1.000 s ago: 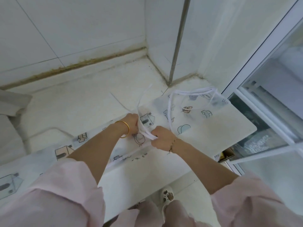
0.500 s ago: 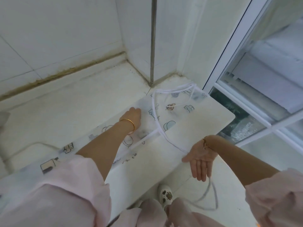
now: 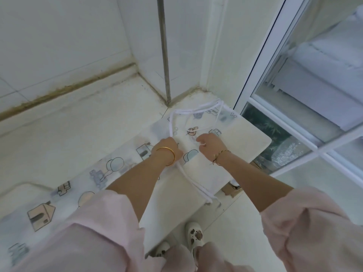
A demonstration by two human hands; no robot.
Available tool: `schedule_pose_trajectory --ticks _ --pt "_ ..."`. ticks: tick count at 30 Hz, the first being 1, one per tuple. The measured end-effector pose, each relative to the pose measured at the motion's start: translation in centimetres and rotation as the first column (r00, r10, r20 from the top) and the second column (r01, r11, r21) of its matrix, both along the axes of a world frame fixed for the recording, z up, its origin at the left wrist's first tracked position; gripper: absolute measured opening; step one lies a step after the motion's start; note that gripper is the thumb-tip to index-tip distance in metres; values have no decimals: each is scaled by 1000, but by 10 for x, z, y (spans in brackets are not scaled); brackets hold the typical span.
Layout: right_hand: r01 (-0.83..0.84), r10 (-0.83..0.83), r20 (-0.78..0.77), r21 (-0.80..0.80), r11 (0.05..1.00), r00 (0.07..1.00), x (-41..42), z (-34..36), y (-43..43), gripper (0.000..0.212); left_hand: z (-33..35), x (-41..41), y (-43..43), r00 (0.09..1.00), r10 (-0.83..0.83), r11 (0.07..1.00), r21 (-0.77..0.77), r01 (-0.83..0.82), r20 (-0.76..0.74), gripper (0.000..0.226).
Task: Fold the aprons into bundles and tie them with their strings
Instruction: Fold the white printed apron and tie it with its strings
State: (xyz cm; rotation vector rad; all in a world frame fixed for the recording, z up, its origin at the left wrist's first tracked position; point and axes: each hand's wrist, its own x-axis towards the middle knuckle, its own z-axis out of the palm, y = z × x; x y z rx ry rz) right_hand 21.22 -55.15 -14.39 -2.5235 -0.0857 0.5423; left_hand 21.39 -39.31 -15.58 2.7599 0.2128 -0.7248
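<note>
A translucent white apron (image 3: 110, 169) printed with houses and balloons lies folded into a long strip across the white counter (image 3: 245, 142). Its white strings (image 3: 196, 188) loop near the far corner and trail over the counter's front edge. My left hand (image 3: 167, 147), with a gold bangle on the wrist, grips the string on the apron. Just to its right, my right hand (image 3: 209, 144) pinches another part of the string, fingers curled. Both hands sit over the apron's right end.
Tiled walls meet at a corner behind the counter, with a grey metal pipe (image 3: 164, 52) running down it. A white-framed glass window (image 3: 294, 107) stands at the right. Below the counter edge are my white shoes (image 3: 194, 235) on the floor.
My right hand, open and low off the counter edge half a second ago, has come back up onto the apron and taken the string. My left hand has shifted slightly right.
</note>
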Motion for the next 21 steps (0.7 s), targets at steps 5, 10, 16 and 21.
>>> schedule_pose_trajectory --ticks 5,10,16,21 --pt "-146 149 -3 -202 968 989 15 -11 4 42 8 11 0 974 -59 997 -60 47 -219 15" --pt "-194 183 -68 -250 949 981 24 -10 4 40 8 16 2 880 -107 980 -200 15 -462 11" --pt "-172 197 106 -207 963 975 30 2 25 36 7 14 11 892 -74 939 -332 -89 -447 13" --pt "-277 269 102 78 958 958 12 -1 72 37 6 -5 40 887 64 713 -601 -361 -457 16"
